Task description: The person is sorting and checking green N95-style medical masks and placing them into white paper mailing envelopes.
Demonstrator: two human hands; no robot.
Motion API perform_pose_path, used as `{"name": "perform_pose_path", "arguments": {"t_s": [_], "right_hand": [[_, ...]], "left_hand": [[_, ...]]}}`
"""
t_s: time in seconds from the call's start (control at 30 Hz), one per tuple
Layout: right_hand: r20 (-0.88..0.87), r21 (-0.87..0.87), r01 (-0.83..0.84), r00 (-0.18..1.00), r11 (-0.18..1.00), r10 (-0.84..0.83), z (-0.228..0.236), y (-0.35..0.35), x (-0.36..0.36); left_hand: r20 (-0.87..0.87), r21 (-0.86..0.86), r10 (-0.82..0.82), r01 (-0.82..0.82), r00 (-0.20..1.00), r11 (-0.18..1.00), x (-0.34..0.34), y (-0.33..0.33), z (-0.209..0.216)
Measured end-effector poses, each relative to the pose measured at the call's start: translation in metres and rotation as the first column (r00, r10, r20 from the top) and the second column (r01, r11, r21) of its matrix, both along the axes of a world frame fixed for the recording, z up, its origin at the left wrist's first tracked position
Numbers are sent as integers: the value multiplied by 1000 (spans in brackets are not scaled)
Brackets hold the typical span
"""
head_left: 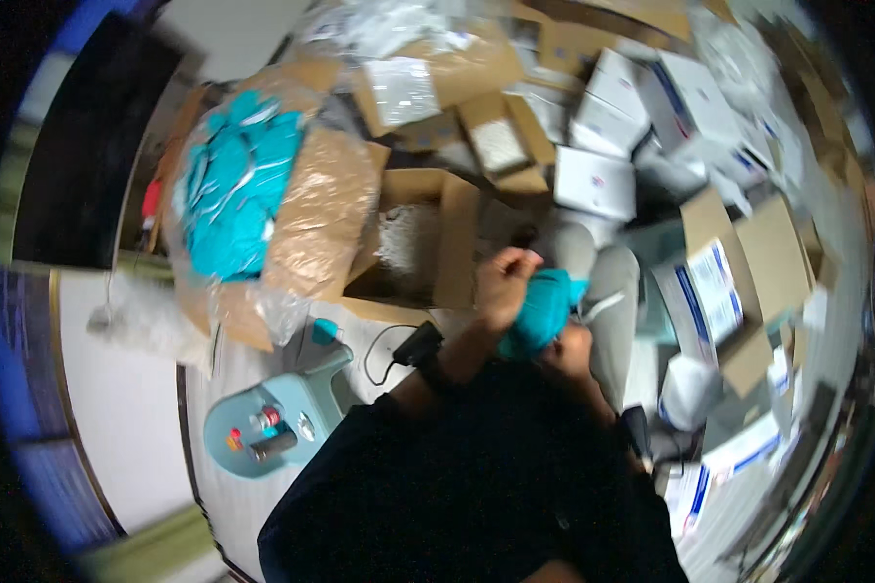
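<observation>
A rounded teal fabric piece (540,313) lies bunched over my lap, its exact kind unclear. My right hand (569,352) is closed on its near right edge. Along its left side is my left hand (506,284), raised a little, with the fingertips pinched together; anything between them is too blurred to make out. A pale strip sticks out on the right of the fabric. Similar teal pieces (243,189) fill a plastic-lined carton (323,219) at the left.
An open cardboard box (457,243) with white contents stands ahead. White boxes (595,183) are stacked at the far right, and an open carton (773,257) stands at the right. At the left is a pale blue stool (311,394) with small items in its tray.
</observation>
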State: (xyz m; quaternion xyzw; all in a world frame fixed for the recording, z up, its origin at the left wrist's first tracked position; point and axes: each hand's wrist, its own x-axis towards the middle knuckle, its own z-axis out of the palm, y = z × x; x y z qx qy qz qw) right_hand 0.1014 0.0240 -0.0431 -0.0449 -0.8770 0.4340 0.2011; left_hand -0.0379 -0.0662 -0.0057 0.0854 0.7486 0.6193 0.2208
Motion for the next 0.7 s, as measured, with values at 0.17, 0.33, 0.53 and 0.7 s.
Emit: {"name": "perform_pose_path", "arguments": {"t_s": [0.17,0.33,0.53,0.7], "right_hand": [[19,-139,75,997,987,-73,-4,1,-13],[135,-640,114,990,760,-34,-6,-11,-20],[183,-951,161,981,264,61,-14,-23,-41],[102,-385,-40,991,922,85,-8,-23,-48]], "left_hand": [[158,-37,-125,132,979,990,15,-26,-12],[-5,-270,-254,243,967,932,15,-43,-4],[-77,-259,-126,102,989,960,5,-57,-20],[366,-42,164,-160,916,986,-28,-64,-40]]}}
